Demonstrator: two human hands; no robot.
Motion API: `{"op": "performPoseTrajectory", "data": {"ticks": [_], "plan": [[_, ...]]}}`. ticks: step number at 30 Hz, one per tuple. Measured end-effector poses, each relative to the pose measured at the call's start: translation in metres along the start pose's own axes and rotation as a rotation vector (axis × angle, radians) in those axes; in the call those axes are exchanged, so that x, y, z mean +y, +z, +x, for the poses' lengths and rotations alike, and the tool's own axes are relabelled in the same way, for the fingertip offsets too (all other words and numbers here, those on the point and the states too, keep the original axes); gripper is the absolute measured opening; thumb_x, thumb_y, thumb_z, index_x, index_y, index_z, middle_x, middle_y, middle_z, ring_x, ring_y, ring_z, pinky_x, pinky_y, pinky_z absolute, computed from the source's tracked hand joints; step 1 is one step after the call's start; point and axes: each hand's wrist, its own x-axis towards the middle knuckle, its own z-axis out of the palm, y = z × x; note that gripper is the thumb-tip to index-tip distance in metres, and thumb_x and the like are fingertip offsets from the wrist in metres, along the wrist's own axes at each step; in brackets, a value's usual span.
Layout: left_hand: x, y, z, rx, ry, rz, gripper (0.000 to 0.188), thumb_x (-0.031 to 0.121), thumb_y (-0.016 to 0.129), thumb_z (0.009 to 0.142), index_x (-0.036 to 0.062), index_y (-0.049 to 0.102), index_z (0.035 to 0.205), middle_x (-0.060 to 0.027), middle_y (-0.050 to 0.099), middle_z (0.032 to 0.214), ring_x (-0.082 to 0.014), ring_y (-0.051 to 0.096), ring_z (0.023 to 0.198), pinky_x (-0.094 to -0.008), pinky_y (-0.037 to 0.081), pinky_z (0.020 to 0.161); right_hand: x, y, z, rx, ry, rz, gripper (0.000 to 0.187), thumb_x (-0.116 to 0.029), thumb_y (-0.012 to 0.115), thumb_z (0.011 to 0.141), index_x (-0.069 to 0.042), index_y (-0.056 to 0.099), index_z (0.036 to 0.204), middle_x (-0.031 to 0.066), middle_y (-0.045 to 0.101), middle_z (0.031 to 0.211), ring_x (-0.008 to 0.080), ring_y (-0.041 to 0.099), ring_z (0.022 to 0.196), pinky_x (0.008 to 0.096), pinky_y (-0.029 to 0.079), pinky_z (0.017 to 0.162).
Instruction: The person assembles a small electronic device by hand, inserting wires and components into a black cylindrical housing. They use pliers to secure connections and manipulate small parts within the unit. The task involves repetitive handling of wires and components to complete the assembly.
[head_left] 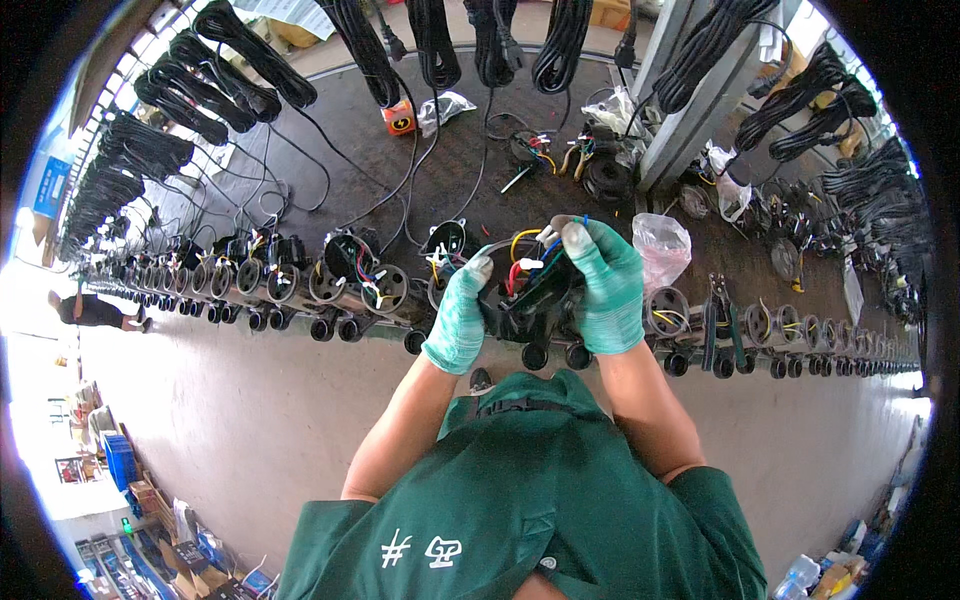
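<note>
Between my hands is a black round plastic housing [540, 303] with red, yellow and blue wires [516, 275] and white connectors showing inside. My left hand [460, 318], in a green glove with a pale fingertip area, grips its left side. On the right, my right hand [606, 285], gloved alike, closes on the housing's far right rim, its thumb and fingers near the wire ends. The housing is tilted, and my fingers hide parts of its rim. Just left of it stands another round housing [450, 240] with wires in it.
Rows of grey and black cylindrical housings [385, 290] line the dark bench's near edge. Bundled black cables [433, 45] hang above its far side. Pliers [715, 315] rest among the housings at right, near a clear plastic bag [661, 247]. A grey metal post [690, 110] rises at the back right.
</note>
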Motion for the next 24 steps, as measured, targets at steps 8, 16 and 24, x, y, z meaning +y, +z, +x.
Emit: {"op": "performPoseTrajectory", "data": {"ticks": [8, 16, 24], "plan": [[-0.016, 0.006, -0.015, 0.047, 0.103, 0.253, 0.075, 0.051, 0.063, 0.098, -0.0033, 0.052, 0.149, -0.004, 0.065, 0.122, -0.0107, 0.06, 0.105, -0.0255, 0.048, 0.099, -0.031, -0.024, 0.014, -0.085, 0.284, 0.392, 0.031, -0.03, 0.071, 0.103, 0.0, 0.069, 0.111, 0.0015, 0.068, 0.079, 0.0067, 0.058, 0.057, 0.0228, 0.044, 0.049], [-0.008, -0.002, -0.024, 0.048, 0.245, 0.4, 0.073, 0.043, 0.062, 0.096, -0.0055, 0.051, 0.149, -0.0145, 0.065, 0.137, -0.0228, 0.063, 0.126, -0.037, 0.046, 0.112, -0.019, -0.052, 0.061, -0.269, -0.028, -0.847, 0.049, -0.043, 0.05, 0.113, -0.004, 0.066, 0.139, 0.0067, 0.077, 0.116, 0.0104, 0.07, 0.09, 0.0256, 0.056, 0.07], [0.007, 0.005, -0.018, -0.019, 0.553, 0.979, 0.067, 0.041, 0.072, 0.087, -0.0036, 0.061, 0.136, -0.0207, 0.064, 0.112, -0.0382, 0.064, 0.104, -0.0422, 0.05, 0.096, -0.035, -0.022, 0.013, -0.576, -0.496, -0.991, 0.022, -0.01, 0.074, 0.089, -0.004, 0.072, 0.111, 0.0172, 0.067, 0.099, 0.0395, 0.068, 0.089, 0.0455, 0.056, 0.079]]}}
